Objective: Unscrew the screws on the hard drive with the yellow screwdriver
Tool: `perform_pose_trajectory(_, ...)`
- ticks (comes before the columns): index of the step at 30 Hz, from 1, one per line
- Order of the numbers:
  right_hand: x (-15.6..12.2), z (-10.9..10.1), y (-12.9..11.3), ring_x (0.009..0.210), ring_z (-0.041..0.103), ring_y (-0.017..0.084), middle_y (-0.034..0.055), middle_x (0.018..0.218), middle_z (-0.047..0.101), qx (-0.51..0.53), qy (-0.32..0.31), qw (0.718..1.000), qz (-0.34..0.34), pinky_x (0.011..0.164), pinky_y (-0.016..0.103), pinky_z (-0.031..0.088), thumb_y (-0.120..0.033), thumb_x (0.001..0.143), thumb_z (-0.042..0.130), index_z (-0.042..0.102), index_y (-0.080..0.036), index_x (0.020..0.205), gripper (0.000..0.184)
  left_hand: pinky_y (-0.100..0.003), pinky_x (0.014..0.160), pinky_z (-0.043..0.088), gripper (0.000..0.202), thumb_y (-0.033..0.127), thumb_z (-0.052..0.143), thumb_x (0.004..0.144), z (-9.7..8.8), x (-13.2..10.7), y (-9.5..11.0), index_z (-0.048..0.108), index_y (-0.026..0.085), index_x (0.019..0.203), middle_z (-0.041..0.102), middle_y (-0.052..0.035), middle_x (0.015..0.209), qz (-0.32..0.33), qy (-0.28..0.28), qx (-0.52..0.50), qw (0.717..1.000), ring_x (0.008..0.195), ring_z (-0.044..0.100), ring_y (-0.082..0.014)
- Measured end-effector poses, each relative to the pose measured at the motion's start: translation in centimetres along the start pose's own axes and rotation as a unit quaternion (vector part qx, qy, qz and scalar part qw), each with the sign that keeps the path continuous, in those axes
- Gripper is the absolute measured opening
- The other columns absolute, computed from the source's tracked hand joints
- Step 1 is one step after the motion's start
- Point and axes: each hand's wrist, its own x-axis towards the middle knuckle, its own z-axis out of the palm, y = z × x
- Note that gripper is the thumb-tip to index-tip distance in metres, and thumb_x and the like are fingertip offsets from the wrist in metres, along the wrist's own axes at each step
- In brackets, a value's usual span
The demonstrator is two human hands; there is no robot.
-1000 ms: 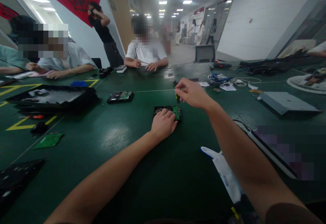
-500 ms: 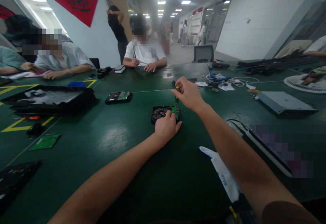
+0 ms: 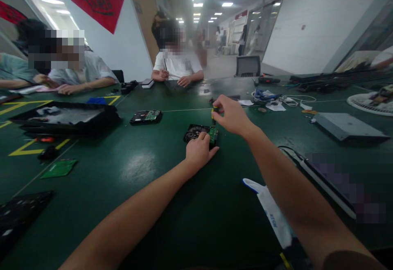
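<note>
A black hard drive (image 3: 193,131) with a green circuit board on its right side lies on the table in front of me. My left hand (image 3: 199,151) grips its near edge, fingers over the top and thumb stretched out to the right. In my right hand (image 3: 229,114) is a small screwdriver (image 3: 214,116) with a yellow and black handle, pinched upright between thumb and fingers. Its lower end points down at the board's far right corner; whether the tip touches is too small to tell. Another hard drive (image 3: 146,116) lies to the left, beyond my reach.
Black trays (image 3: 64,118) and a green circuit board (image 3: 59,168) are on the left. A grey metal box (image 3: 350,125), cables (image 3: 267,94) and a white glove-like item (image 3: 273,210) lie to the right. Across the green table (image 3: 147,204) sits a person (image 3: 178,67).
The hard drive has turned slightly under my left hand. My right hand stays over it with the screwdriver, its fingers slightly shifted. The whole view has moved a little.
</note>
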Motion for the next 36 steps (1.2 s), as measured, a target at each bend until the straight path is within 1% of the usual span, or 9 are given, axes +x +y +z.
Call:
perform_pose_trajectory(5,0.0,0.6,-0.2,0.087,0.062,0.026,0.0081,0.099,0.069,-0.016,-0.004,1.000,-0.018,0.080,0.039,0.048,-0.027,0.091,0.070,0.055,-0.023,0.099,0.017,-0.038,0.083,0.054,0.038,0.053,0.062,0.098,0.2,0.1,-0.4,0.060,0.023,0.121,0.063,-0.0103,0.128,-0.021,-0.007,-0.021,1.000,0.102,0.070,-0.0280)
perform_pose_trajectory(8,0.0,0.8,-0.1,0.096,0.063,0.027,0.0105,0.107,0.069,-0.029,-0.003,0.998,-0.049,0.088,0.042,0.048,-0.022,0.093,0.064,0.058,-0.021,0.103,0.012,-0.039,0.084,0.055,0.038,0.050,0.063,0.097,0.4,0.2,-0.8,0.061,0.022,0.122,0.063,-0.0104,0.129,-0.019,-0.005,-0.035,0.999,0.102,0.070,-0.0285)
perform_pose_trajectory(11,-0.1,1.3,0.1,0.097,0.064,0.028,0.0117,0.108,0.069,-0.015,0.015,0.999,-0.028,0.087,0.042,0.049,-0.019,0.091,0.063,0.058,-0.021,0.105,0.016,-0.038,0.085,0.056,0.039,0.050,0.065,0.096,0.5,0.3,-1.9,0.063,0.022,0.123,0.063,-0.0094,0.133,0.007,-0.005,-0.061,0.998,0.104,0.070,-0.0276)
perform_pose_trajectory(14,-0.1,1.7,0.2,0.089,0.064,0.026,0.0098,0.102,0.069,0.006,0.033,0.999,0.002,0.081,0.040,0.050,-0.024,0.091,0.067,0.056,-0.022,0.104,0.017,-0.037,0.090,0.057,0.041,0.050,0.069,0.093,0.6,0.5,-3.5,0.064,0.023,0.123,0.063,-0.0070,0.134,0.033,0.003,-0.092,0.995,0.107,0.070,-0.0264)
perform_pose_trajectory(19,-0.2,1.6,-0.3,0.091,0.061,0.026,0.0091,0.101,0.066,-0.031,0.025,0.998,-0.042,0.085,0.041,0.048,-0.027,0.095,0.064,0.056,-0.022,0.101,0.011,-0.037,0.093,0.058,0.044,0.048,0.071,0.091,0.8,0.7,-5.0,0.064,0.023,0.127,0.063,-0.0076,0.135,0.055,0.004,-0.108,0.993,0.104,0.072,-0.0256)
perform_pose_trajectory(23,-0.3,2.0,-0.6,0.094,0.061,0.026,0.0114,0.105,0.065,-0.034,0.039,0.998,-0.038,0.086,0.040,0.047,-0.020,0.094,0.058,0.055,-0.021,0.104,0.011,-0.039,0.093,0.058,0.045,0.048,0.070,0.092,1.0,0.6,-5.0,0.063,0.022,0.128,0.063,-0.0086,0.136,0.062,0.007,-0.102,0.993,0.103,0.072,-0.0263)
perform_pose_trajectory(29,-0.4,2.1,-0.8,0.094,0.061,0.027,0.0098,0.101,0.065,-0.046,0.033,0.998,-0.023,0.085,0.040,0.046,-0.031,0.097,0.061,0.058,-0.022,0.101,0.011,-0.041,0.098,0.056,0.042,0.045,0.067,0.094,1.0,0.4,-4.6,0.062,0.020,0.128,0.062,-0.0097,0.137,0.070,0.020,-0.085,0.994,0.113,0.069,-0.0293)
perform_pose_trajectory(33,-0.3,1.8,-0.7,0.099,0.061,0.027,0.0113,0.106,0.066,-0.045,0.019,0.998,-0.049,0.090,0.042,0.047,-0.021,0.095,0.058,0.060,-0.021,0.108,0.013,-0.041,0.098,0.057,0.042,0.046,0.067,0.094,1.0,0.4,-4.7,0.062,0.021,0.128,0.063,-0.0089,0.137,0.069,0.018,-0.094,0.993,0.112,0.069,-0.0285)
perform_pose_trajectory(36,-0.2,2.0,-0.3,0.095,0.062,0.027,0.0110,0.105,0.068,-0.009,0.030,0.999,-0.018,0.087,0.041,0.048,-0.021,0.092,0.061,0.058,-0.021,0.106,0.014,-0.041,0.098,0.057,0.042,0.046,0.067,0.094,1.0,0.4,-4.7,0.062,0.020,0.127,0.062,-0.0090,0.138,0.069,0.019,-0.097,0.993,0.112,0.069,-0.0283)
